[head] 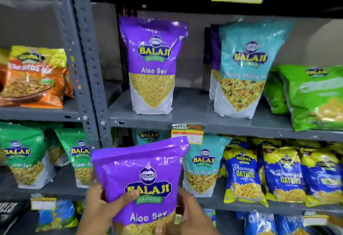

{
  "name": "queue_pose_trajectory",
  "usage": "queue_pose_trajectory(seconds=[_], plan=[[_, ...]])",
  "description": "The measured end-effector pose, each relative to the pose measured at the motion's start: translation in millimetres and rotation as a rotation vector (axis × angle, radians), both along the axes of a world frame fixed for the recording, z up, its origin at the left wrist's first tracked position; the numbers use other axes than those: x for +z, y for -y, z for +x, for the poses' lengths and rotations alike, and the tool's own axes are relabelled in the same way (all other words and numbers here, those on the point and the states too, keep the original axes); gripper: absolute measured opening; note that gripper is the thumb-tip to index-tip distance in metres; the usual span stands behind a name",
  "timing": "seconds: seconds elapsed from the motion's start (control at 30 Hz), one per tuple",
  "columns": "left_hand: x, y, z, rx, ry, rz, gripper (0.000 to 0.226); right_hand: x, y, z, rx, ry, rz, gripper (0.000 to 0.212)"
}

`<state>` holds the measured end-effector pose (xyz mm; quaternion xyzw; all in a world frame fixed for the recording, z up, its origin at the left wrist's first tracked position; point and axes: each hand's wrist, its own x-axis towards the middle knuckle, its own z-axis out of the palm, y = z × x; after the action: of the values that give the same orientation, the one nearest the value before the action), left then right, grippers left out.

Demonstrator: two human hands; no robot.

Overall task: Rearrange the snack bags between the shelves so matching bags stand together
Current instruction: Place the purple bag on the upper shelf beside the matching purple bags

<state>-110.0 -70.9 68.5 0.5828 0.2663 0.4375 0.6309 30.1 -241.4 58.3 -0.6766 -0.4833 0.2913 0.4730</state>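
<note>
With the left hand (100, 203) clamped on its left edge and the right hand (193, 212) cupping its right side, the held purple Aloo Sev bag (141, 181) at six o'clock should rise upright toward twelve, landing just beside the standing Aloo Sev bag (153, 66), short of the teal Khatta Mitha bag (245, 68) at two.

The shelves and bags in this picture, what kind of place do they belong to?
Most likely a grocery shop or supermarket aisle. Grey metal shelves hold many packaged snack bags in rows, and a paper price tag reading "Super Market" hangs on a shelf edge. Both hands hold a purple Aloo Sev bag.
</note>
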Motion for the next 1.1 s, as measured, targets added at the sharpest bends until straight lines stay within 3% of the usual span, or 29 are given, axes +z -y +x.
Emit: queue_pose_trajectory(seconds=[0.03,0.07,0.1,0.2,0.3,0.4,0.47,0.67,0.8,1.1], plan=[[15,4,6,0.003,0.034,0.025,0.093,8,2,3,-0.091,0.064,-0.004,0.04],[28,8,12,0.004,0.068,0.051,0.09,20,5,8,-0.15,0.0,0.034,0.051],[42,14,19,0.01,0.119,0.065,0.085,32,6,15,-0.118,-0.142,0.116,0.058],[81,28,42,0.025,0.265,0.065,0.076,72,10,42,-0.074,-0.113,0.219,0.066],[121,35,65,-0.054,0.398,0.078,0.066,107,14,68,-0.139,-0.047,0.354,0.068],[159,37,93,-0.054,0.476,0.141,0.033,143,12,89,-0.198,-0.015,0.447,0.066],[179,34,114,-0.017,0.509,0.173,0.024,161,5,110,-0.235,-0.02,0.497,0.06],[210,16,171,0.174,0.453,0.274,0.021,191,-24,156,-0.201,-0.129,0.544,0.049],[213,7,198,0.341,0.345,0.317,0.048,196,-43,178,-0.148,-0.199,0.53,0.06],[215,3,228,0.443,0.204,0.319,0.059,198,-61,206,-0.095,-0.282,0.454,0.047]])
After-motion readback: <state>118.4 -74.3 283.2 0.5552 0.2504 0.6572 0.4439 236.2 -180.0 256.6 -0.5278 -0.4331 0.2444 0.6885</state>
